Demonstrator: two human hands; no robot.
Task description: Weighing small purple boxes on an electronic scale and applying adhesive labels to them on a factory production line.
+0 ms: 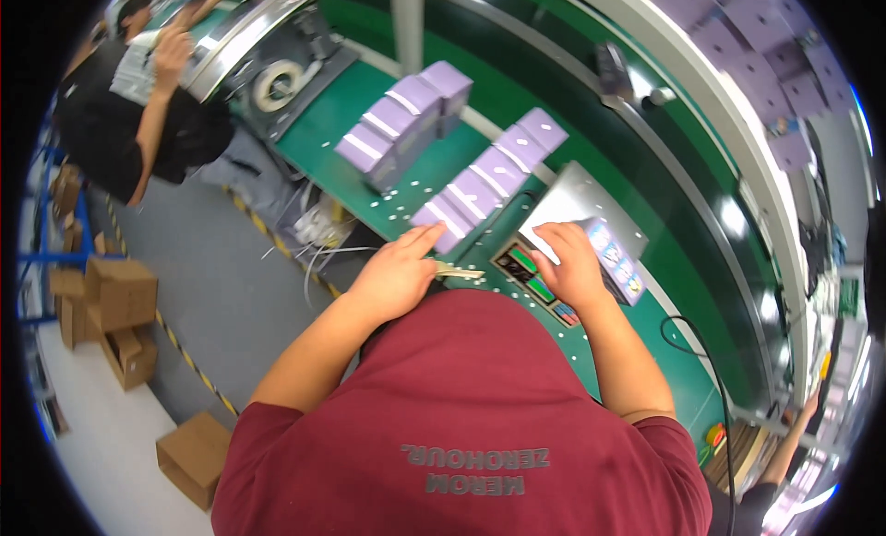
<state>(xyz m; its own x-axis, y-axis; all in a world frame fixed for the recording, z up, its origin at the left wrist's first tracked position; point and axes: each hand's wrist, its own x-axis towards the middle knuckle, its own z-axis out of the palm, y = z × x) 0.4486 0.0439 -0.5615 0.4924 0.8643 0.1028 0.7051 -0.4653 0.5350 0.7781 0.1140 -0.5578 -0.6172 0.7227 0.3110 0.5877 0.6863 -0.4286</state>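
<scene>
My left hand (397,273) is at the near end of a row of purple boxes (475,193), its fingertips against the closest box. A thin pale strip (459,270) sticks out from under its thumb side and seems gripped there. My right hand (574,268) hovers over a digital weighing scale (533,279) with green displays. Its fingers are curved and the thumb stands apart, with nothing visible between them. Right beside it, a box with a colourful patterned side (616,264) rests on the scale's metal plate (586,199), partly hidden by the hand.
A second row of purple boxes (406,116) stands farther left on the green table (323,135), among scattered white bits. Beyond runs a dark green conveyor (637,158). Another person (138,121) works at the upper left. Cardboard boxes (125,296) stand on the left.
</scene>
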